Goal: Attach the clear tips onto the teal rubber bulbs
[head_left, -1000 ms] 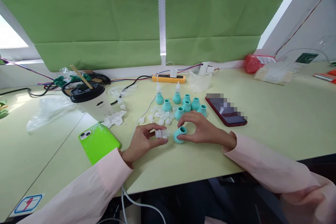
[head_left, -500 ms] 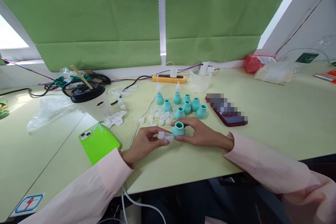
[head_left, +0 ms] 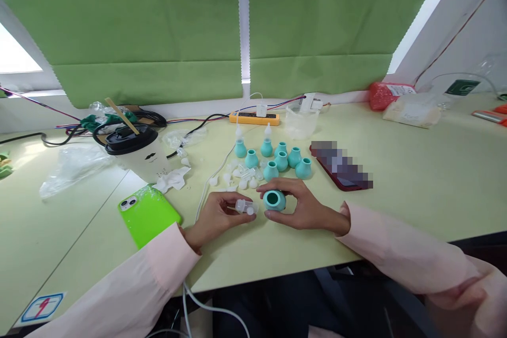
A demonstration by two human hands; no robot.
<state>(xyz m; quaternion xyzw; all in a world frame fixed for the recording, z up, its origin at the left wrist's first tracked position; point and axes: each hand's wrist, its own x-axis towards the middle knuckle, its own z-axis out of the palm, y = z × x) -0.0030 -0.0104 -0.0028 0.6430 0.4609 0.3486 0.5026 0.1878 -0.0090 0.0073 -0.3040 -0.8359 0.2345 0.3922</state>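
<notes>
My left hand (head_left: 216, 214) pinches a small clear plastic tube (head_left: 246, 206), which lies roughly sideways between thumb and fingers. Just right of it, my right hand (head_left: 300, 205) has thumb and fingers around a teal rubber bulb (head_left: 274, 200), its open mouth tilted toward me. The tube and this bulb are close but apart. Behind the hands, several more teal bulbs (head_left: 281, 160) stand with open tops. Two others, one a teal bulb (head_left: 240, 149) at the left, carry clear pointed nozzles (head_left: 268, 132). Loose clear tubes and white pieces (head_left: 249, 175) lie in a small pile.
A green phone (head_left: 149, 213) and a lidded paper cup (head_left: 149, 162) are at the left. Right of the bulbs lies a dark red phone (head_left: 344, 169). At the back are a yellow power strip (head_left: 247, 119) and a translucent tub (head_left: 301, 122). A white cable (head_left: 212, 181) crosses the table.
My right hand has tipped the teal bulb so its mouth faces me more, and shifted it slightly right. The clear tube has turned a little in my left hand; the gap between them is wider.
</notes>
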